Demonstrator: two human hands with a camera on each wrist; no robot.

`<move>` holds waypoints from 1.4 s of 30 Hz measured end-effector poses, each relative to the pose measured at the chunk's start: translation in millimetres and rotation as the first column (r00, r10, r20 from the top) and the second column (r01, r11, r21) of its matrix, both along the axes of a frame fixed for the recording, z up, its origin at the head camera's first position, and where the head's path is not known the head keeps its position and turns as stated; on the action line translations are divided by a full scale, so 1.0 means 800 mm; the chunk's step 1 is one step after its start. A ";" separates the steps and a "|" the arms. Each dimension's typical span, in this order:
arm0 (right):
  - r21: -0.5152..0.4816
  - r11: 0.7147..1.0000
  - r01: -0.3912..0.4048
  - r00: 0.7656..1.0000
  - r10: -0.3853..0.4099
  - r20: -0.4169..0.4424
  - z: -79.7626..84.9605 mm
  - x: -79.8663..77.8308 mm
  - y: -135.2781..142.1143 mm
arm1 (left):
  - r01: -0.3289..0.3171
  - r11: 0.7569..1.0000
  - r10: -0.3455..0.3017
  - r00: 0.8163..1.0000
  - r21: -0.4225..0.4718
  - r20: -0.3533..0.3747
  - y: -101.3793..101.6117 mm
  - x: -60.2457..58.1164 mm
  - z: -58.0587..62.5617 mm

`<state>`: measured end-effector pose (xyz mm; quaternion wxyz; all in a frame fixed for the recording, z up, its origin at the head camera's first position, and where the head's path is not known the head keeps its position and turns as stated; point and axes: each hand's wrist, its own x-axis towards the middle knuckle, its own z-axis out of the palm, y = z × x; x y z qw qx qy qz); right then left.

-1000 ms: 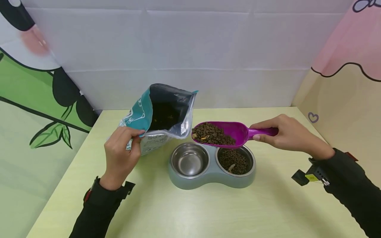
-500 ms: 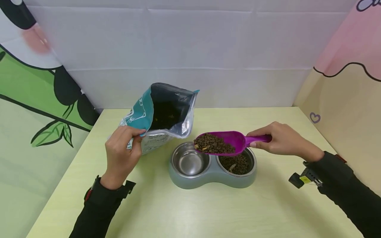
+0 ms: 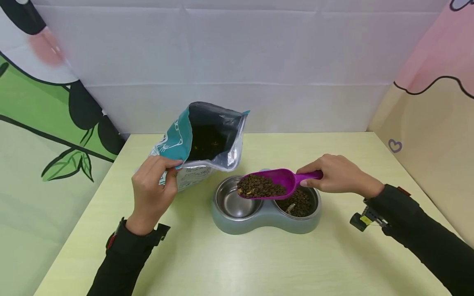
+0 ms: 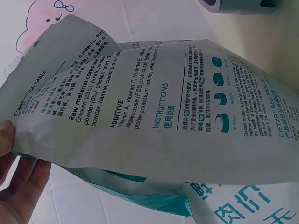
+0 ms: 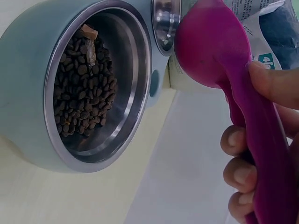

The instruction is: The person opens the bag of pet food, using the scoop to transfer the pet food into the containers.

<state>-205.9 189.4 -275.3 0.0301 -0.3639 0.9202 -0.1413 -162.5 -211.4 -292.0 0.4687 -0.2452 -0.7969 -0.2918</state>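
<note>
My left hand (image 3: pixel 153 191) pinches the rim of an opened teal and silver pet food bag (image 3: pixel 174 139), whose mouth faces up and toward me with dark contents inside. In the left wrist view the bag's printed back panel (image 4: pixel 154 107) fills most of the frame. By its handle, my right hand (image 3: pixel 338 176) holds a magenta scoop (image 3: pixel 286 181) loaded with brown kibble (image 3: pixel 259 187). The scoop hangs over the double bowl's middle, its tip above the left steel bowl (image 3: pixel 237 207). Kibble (image 5: pixel 84 93) lies in the right steel bowl (image 5: pixel 133 98).
Both steel bowls sit in a pale blue-grey stand (image 3: pixel 264 220) on a light wooden table (image 3: pixel 259 263). A white cloth wall (image 3: pixel 259 49) rises behind the table, with printed cartoon panels at the left and right.
My right hand has brought the loaded scoop left and lower, from over the right bowl toward the left one. The left hand keeps its hold on the bag.
</note>
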 end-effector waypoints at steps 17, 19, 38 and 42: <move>0.093 0.995 -0.040 0.999 0.041 -0.010 0.007 -0.009 -0.024 | 0.007 1.000 -0.007 1.000 0.000 0.005 -0.001 0.000 0.000; 0.104 0.994 -0.041 0.999 0.043 -0.012 0.007 -0.009 -0.026 | 0.010 1.000 -0.010 1.000 0.000 0.004 -0.001 -0.001 0.000; 0.159 0.986 -0.051 0.998 0.055 -0.025 0.015 -0.011 -0.041 | 0.021 1.000 -0.021 1.000 0.006 -0.002 -0.001 -0.001 -0.001; 0.164 0.985 -0.049 0.998 0.054 -0.027 0.015 -0.012 -0.042 | 0.023 1.000 -0.023 1.000 0.008 -0.006 -0.001 -0.001 -0.001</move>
